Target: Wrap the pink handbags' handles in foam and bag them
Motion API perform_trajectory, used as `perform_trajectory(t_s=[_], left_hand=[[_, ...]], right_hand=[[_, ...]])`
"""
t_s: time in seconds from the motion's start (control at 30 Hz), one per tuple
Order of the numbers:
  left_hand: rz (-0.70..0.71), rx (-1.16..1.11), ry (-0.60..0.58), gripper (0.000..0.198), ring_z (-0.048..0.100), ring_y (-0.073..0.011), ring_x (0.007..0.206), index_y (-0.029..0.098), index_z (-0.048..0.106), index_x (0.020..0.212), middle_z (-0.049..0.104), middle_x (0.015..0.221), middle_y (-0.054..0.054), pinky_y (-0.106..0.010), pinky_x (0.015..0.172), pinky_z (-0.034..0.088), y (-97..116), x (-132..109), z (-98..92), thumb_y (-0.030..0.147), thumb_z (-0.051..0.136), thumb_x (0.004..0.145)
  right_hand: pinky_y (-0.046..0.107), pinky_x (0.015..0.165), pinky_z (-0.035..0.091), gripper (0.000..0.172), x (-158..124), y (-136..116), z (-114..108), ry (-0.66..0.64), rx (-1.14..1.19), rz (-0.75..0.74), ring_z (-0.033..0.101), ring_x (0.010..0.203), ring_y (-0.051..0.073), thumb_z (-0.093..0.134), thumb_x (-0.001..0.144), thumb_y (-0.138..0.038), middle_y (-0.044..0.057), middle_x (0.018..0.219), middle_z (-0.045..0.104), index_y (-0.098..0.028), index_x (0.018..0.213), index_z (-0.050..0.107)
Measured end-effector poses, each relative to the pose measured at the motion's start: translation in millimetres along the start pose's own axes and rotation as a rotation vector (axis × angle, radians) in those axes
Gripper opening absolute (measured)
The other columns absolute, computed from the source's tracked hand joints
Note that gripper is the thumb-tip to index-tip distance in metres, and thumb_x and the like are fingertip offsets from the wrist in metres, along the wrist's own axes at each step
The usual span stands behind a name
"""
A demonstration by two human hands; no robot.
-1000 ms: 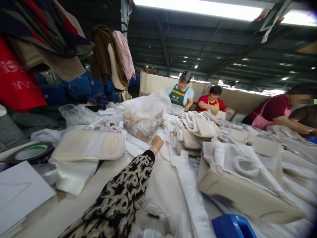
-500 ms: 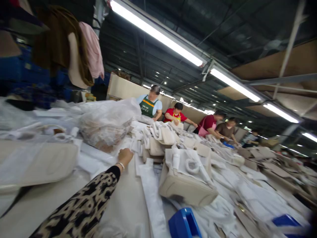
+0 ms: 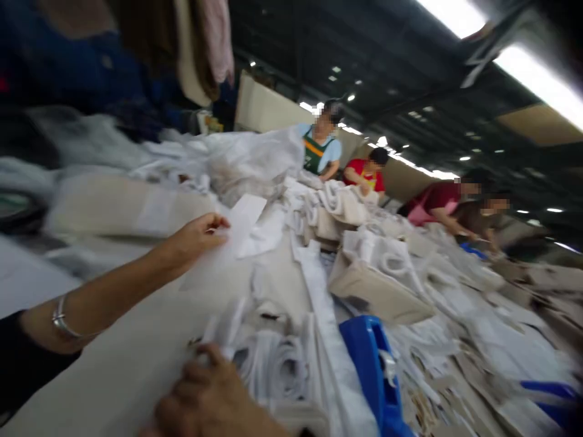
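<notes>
My left hand (image 3: 197, 238) reaches in from the left, with a silver bracelet on its wrist. Its fingers pinch the edge of a thin white sheet (image 3: 241, 223), held just above the beige table top (image 3: 136, 352). My right hand (image 3: 207, 397) sits at the bottom edge of the view and rests against a heap of rolled white wrapping strips (image 3: 273, 364). The right hand's fingers are blurred and mostly hidden. A long white strip (image 3: 319, 291) runs down the table beside the heap.
A blue plastic tape dispenser (image 3: 371, 364) lies right of the heap. Beige handbags in white wrapping (image 3: 378, 285) and a full clear plastic bag (image 3: 255, 161) crowd the table. Several people (image 3: 321, 145) work along the far right side. Clothes hang at upper left.
My left hand has pulled back toward me and now holds a white sheet. My right hand has come into view at the bottom. The view has swung and is blurred.
</notes>
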State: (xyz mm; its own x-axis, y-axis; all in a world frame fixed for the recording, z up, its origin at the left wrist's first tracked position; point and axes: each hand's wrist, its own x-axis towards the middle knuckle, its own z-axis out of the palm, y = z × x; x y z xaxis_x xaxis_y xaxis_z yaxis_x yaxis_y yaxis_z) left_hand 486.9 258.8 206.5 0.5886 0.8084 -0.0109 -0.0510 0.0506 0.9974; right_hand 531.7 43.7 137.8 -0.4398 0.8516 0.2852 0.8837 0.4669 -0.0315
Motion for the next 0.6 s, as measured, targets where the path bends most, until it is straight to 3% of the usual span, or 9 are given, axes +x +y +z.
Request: perform_trajectory(t_s=[0.07,0.17,0.23,0.3,0.43,0.53,0.6], left_hand=[[-0.016,-0.022,-0.008,0.05,0.06,-0.0092,0.077,0.016,0.051,0.119,0.058,0.093,0.005,-0.017,0.067,0.044,1,-64,-28.8,0.008,0.058,0.069],[-0.294,-0.043,0.001,0.069,0.065,-0.0172,0.081,0.022,0.052,0.128,0.064,0.097,0.003,-0.02,0.065,0.047,-8,-146,-59.7,0.008,0.065,0.061],[-0.454,-0.111,-0.033,0.071,0.066,-0.0203,0.081,0.025,0.056,0.128,0.066,0.099,0.001,-0.021,0.063,0.048,-20,-190,-73.1,0.012,0.069,0.06],[-0.489,-0.194,-0.062,0.064,0.066,-0.0198,0.08,0.026,0.062,0.123,0.068,0.102,0.0,-0.021,0.062,0.047,-36,-223,-80.0,0.016,0.072,0.06],[-0.434,-0.236,-0.036,0.044,0.058,-0.0125,0.064,0.023,0.07,0.112,0.067,0.09,0.0,-0.018,0.054,0.04,-67,-251,-77.7,0.026,0.07,0.067],[-0.352,-0.172,-0.055,0.041,0.05,-0.0105,0.063,0.022,0.069,0.113,0.059,0.076,0.002,-0.018,0.055,0.037,-85,-251,-65.6,0.026,0.064,0.072],[-0.269,-0.137,-0.079,0.042,0.052,-0.0116,0.07,0.022,0.067,0.114,0.059,0.083,0.001,-0.019,0.062,0.041,-93,-247,-53.7,0.023,0.061,0.073]], right_hand=[[0.043,0.103,0.036,0.028,-2,-3,8,0.037,0.151,-0.021,0.052,0.071,0.015,0.048,0.091,-0.036,-0.002,0.061,0.056,-0.021,0.069,0.053],[0.042,0.097,0.037,0.024,-3,2,7,0.084,0.324,0.0,0.05,0.07,0.015,0.043,0.091,-0.02,-0.001,0.062,0.053,-0.02,0.067,0.049],[0.042,0.094,0.037,0.025,-2,5,0,0.111,0.401,-0.003,0.049,0.067,0.014,0.04,0.09,-0.013,-0.002,0.061,0.052,-0.02,0.068,0.049],[0.044,0.092,0.037,0.025,-2,5,-7,0.119,0.441,-0.004,0.05,0.066,0.014,0.037,0.089,-0.01,-0.001,0.062,0.052,-0.019,0.07,0.051],[0.045,0.091,0.034,0.025,-6,0,-10,0.125,0.461,0.015,0.057,0.074,0.017,0.035,0.088,-0.009,0.0,0.065,0.055,-0.019,0.074,0.053],[0.046,0.09,0.034,0.025,-5,-1,-8,0.129,0.459,0.022,0.057,0.072,0.017,0.034,0.088,-0.009,0.0,0.065,0.055,-0.019,0.074,0.052],[0.046,0.09,0.033,0.025,-4,-2,-8,0.126,0.457,0.026,0.055,0.07,0.016,0.033,0.088,-0.01,0.0,0.064,0.054,-0.02,0.073,0.051]])
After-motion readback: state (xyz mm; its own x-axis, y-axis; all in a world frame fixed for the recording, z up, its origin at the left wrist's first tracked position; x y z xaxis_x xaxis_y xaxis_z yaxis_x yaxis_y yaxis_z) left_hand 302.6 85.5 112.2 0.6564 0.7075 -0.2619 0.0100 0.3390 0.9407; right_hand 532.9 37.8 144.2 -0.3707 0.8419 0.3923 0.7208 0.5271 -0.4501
